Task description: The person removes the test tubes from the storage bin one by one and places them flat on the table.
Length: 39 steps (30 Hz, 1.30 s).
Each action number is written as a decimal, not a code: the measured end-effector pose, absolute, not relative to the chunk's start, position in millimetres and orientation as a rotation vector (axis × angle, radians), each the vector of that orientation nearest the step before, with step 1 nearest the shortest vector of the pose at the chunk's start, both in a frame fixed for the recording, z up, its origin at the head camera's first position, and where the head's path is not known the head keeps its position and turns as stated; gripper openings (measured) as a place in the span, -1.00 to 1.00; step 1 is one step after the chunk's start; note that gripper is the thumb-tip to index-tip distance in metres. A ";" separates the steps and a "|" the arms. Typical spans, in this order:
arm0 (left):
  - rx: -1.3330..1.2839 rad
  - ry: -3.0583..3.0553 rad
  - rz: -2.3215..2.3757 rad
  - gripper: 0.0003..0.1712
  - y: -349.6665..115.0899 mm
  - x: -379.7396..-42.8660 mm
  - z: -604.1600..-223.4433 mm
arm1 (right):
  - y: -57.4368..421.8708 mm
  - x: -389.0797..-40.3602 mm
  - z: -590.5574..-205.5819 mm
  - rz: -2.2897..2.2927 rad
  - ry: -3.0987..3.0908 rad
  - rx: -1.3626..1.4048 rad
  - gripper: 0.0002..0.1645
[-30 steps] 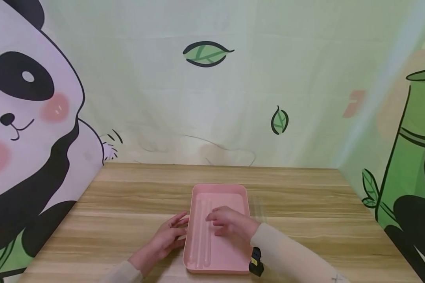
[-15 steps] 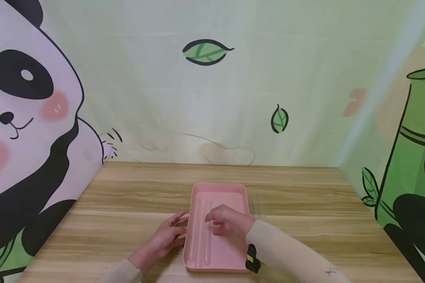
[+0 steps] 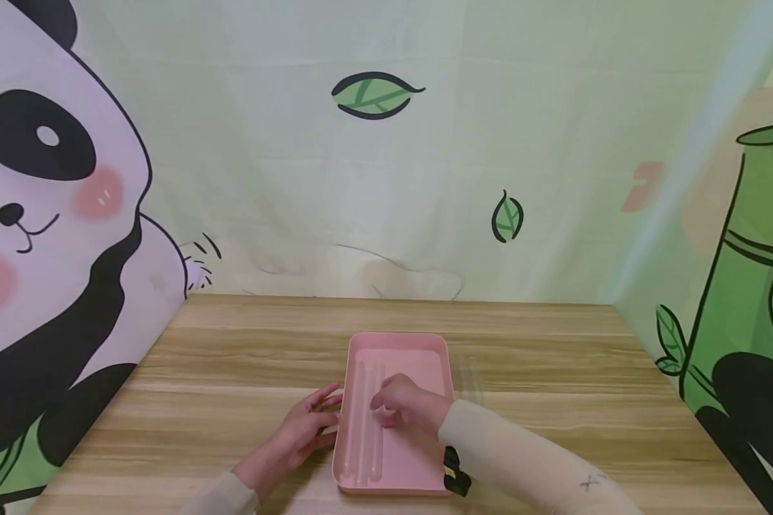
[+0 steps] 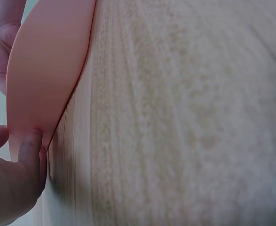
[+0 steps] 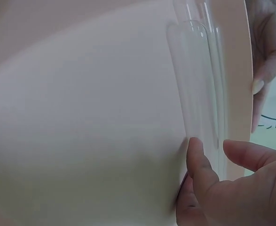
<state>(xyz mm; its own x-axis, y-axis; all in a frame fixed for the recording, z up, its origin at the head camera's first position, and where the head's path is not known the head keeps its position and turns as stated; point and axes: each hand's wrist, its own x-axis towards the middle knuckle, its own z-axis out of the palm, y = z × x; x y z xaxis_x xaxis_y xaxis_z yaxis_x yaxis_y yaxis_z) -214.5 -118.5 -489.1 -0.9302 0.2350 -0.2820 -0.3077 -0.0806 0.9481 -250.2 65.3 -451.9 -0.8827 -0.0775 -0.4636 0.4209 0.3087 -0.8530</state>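
Observation:
Clear round-ended test tubes (image 3: 361,443) lie lengthwise, side by side, along the left part of a shallow pink tray (image 3: 419,465). My right hand (image 3: 409,400) reaches over the tray from the right. Its thumb and forefinger pinch the innermost test tube (image 5: 194,80) from both sides, partway along its length. My left hand (image 3: 305,429) rests at the tray's left side with fingers spread. In the left wrist view, its fingertips (image 4: 32,139) touch the outer wall of the tray.
More faint, transparent tubes (image 3: 472,379) lie on the wooden table (image 3: 554,357) just right of the tray, partly behind the right forearm. A cloth backdrop (image 3: 264,143) printed with a panda and leaves stands behind the table.
My right hand has shifted slightly left and toward me, and its fingers have curled more at the tube. The left hand, tray and tubes keep their places.

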 end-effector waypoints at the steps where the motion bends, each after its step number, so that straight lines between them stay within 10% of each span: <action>1: -0.079 1.840 2.069 -0.18 -118.4 -214.6 -489.1 | 65.0 -250.1 -452.5 -1.599 2.168 0.300 -0.29; 39: -0.090 1.847 2.070 -0.16 -119.0 -214.0 -489.5 | 78.4 -255.9 -438.5 -1.621 2.115 0.218 -0.19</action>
<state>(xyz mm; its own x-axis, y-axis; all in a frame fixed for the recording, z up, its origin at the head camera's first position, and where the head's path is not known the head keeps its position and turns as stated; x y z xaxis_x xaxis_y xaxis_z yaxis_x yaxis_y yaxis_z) -214.0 -119.0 -489.5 -0.9316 0.2254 -0.2850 -0.3087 -0.0775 0.9480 -255.9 78.4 -438.5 -0.8800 -0.1514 -0.4502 0.3954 0.2918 -0.8709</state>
